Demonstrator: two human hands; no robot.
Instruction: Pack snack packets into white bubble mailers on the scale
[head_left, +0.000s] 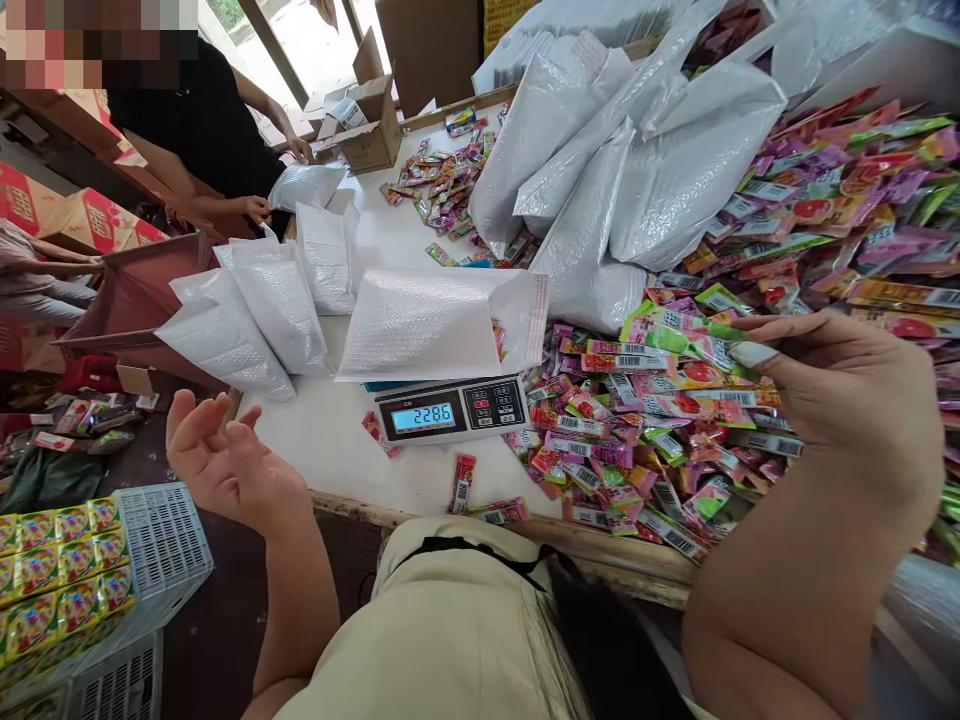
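Note:
My right hand [855, 390] pinches a green and pink snack packet [679, 335] between thumb and fingers, over a heap of similar packets [637, 420]. My left hand [232, 465] is raised at the table's near left edge, palm up with fingers apart and nothing in it. Between the hands stands a digital scale [457, 412] with a lit blue display. A white bubble mailer [424, 325] lies on the scale, its mouth facing right with some packets visible inside. Just beyond my left hand, filled-looking white mailers [262, 300] lean together.
More white mailers [675, 170] lie on the packets at the back right. An open cardboard box [371, 130] sits at the far edge. Across the table a person in black [195, 120] handles a mailer. Plastic crates [169, 540] stand on the floor at lower left.

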